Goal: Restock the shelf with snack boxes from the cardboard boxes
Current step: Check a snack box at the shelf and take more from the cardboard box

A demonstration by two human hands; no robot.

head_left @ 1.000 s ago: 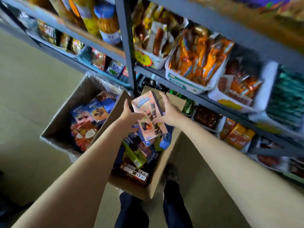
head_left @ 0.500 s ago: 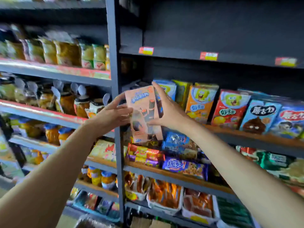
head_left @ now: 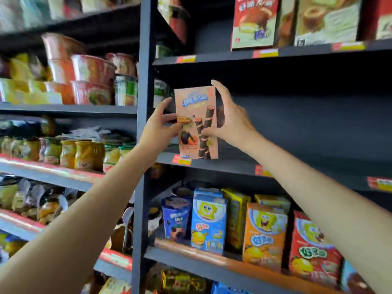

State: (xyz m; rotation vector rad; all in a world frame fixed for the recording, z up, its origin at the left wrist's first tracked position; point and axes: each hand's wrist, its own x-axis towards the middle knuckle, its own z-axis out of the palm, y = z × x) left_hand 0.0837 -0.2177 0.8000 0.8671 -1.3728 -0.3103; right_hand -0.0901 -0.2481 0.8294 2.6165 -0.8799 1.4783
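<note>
We are at the placing step: we hold one pink snack box (head_left: 196, 122) upright at the left end of a dark shelf (head_left: 222, 164), just beside the grey upright post (head_left: 144, 102). Our left hand (head_left: 158, 128) pinches its left edge, thumb on the front face, while our right hand (head_left: 230, 122) grasps its right edge, index finger reaching up past the top corner. The box's bottom edge sits at the shelf's front lip (whether it already rests there or hangs just above, we cannot tell).

The next move, as we judge it, calls for sliding the box back and square to the post, then letting go with both hands without tipping it.

As for what holds what: this shelf looks bare to the right of our box. The shelf below (head_left: 191, 257) carries a row of cartoon snack cartons (head_left: 209, 223) standing upright. The top shelf (head_left: 297, 52) holds cake boxes (head_left: 254, 22). In the left bay, bowl noodles (head_left: 91, 79) sit above a row of jars (head_left: 70, 153). The cardboard boxes are out of view.
</note>
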